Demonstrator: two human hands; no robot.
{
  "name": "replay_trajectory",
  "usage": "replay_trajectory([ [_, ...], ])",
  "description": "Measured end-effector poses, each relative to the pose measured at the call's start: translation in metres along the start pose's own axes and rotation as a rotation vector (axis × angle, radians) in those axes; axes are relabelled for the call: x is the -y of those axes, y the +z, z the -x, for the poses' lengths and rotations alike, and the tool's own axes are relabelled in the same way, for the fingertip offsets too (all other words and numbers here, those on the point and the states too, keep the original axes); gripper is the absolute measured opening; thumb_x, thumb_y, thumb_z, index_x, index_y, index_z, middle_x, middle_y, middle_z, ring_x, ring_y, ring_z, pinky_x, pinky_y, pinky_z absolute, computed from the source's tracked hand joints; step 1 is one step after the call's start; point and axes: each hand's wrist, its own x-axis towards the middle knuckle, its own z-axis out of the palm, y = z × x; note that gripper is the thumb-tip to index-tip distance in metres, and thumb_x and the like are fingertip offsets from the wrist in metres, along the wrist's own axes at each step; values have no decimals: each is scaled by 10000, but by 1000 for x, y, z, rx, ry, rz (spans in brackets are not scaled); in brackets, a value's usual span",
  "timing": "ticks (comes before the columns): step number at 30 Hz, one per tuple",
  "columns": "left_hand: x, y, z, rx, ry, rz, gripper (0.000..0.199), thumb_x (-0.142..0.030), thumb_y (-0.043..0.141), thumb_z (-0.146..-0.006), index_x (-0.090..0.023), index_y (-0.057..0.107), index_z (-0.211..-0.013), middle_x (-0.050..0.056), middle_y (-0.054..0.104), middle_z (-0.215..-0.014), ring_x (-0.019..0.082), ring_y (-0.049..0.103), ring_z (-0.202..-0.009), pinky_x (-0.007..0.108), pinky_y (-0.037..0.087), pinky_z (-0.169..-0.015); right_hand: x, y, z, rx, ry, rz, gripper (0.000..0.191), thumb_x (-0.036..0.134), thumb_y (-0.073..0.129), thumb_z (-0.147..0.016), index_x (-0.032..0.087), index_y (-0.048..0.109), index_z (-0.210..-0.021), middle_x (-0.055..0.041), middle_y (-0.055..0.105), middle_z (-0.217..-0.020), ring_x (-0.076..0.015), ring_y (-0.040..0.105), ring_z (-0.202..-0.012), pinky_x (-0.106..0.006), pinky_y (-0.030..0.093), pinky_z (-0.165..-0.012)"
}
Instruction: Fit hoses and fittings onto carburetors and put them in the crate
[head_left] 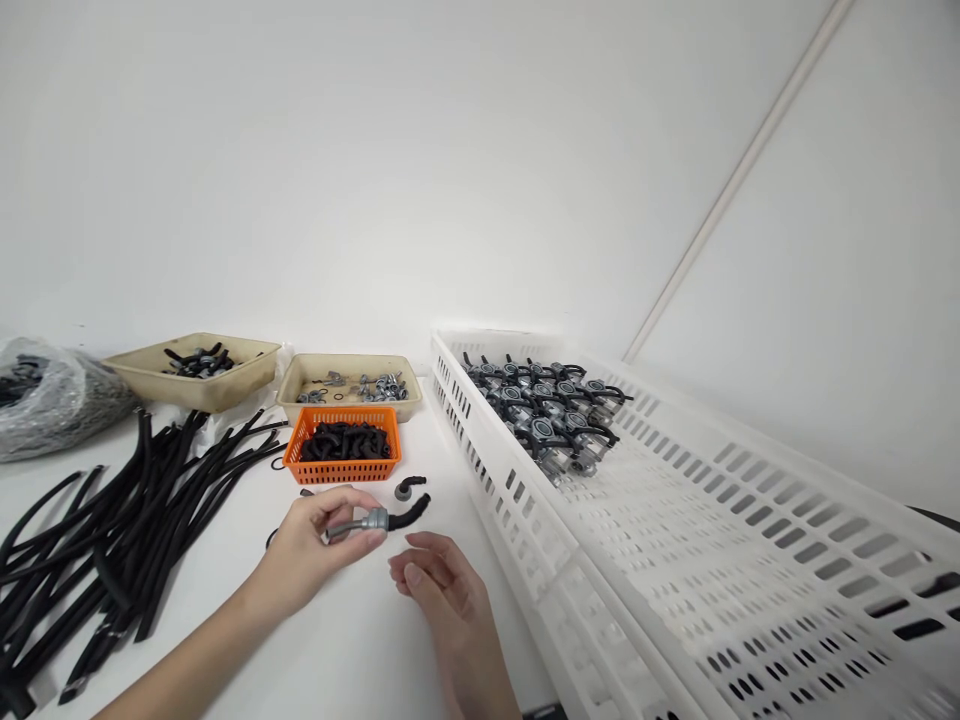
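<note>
Though near crate (517, 530), right hand (442, 590) empty.

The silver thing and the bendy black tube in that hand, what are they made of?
The silver fitting looks like metal, with a dull satin shine, though it could be plated. The black tube looks like matte rubber or soft plastic, because it curves and barely shines.

Desk (352, 650) runs between the right hand (442, 590) and the wall of the white crate (525, 540). Black hoses (127, 530) crowd the left hand (315, 550); an orange basket (341, 447) stands ahead.
</note>
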Motion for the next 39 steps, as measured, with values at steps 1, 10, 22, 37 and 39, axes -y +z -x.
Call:
replay_trajectory([
  [1, 1, -1, -1, -9, -37, 39, 202, -349, 718, -698, -165, 707, -780, -72, 336, -515, 95, 359, -486, 198, 320, -469, 1, 0, 1, -2, 2, 1, 405, 478, 795, -654, 190, 682, -914, -57, 718, -768, -198, 643, -783, -312, 470, -744],
  [10, 6, -7, -13, -179, -270, 378, 494, -571, 792, -560, -127, 677, -742, -54, 437, -519, 75, 333, -488, 203, 299, -482, 3, 1, 3, 10, 9, 9, 382, 476, 778, -686, 194, 674, -921, -40, 708, -756, -179, 632, -772, -303, 462, -761],
  [22, 3, -10, -13, -288, -302, 392, 526, -546, 821, -524, -124, 732, -825, 3, 613, -615, 122, 520, -587, 229, 420, -582, 8, 0, 3, 48, 20, 15, 354, 457, 762, -716, 192, 666, -930, -34, 693, -747, -173, 617, -772, -293, 452, -754],
  [37, 0, -2, -4, -61, -139, 54, 260, -353, 741, -632, -144, 711, -783, -90, 241, -528, 84, 288, -495, 219, 258, -505, 6, 0, 3, 18, 47, 24, 422, 511, 759, -698, 182, 668, -946, -76, 740, -806, -190, 642, -797, -313, 473, -783],
  [39, 0, 1, -1, 1, -96, 12, 246, -335, 729, -649, -142, 714, -800, -90, 204, -553, 82, 256, -497, 220, 229, -501, 5, 2, 1, 4, 43, -3, 472, 525, 783, -658, 182, 665, -960, -94, 753, -850, -198, 656, -791, -327, 480, -781],
])
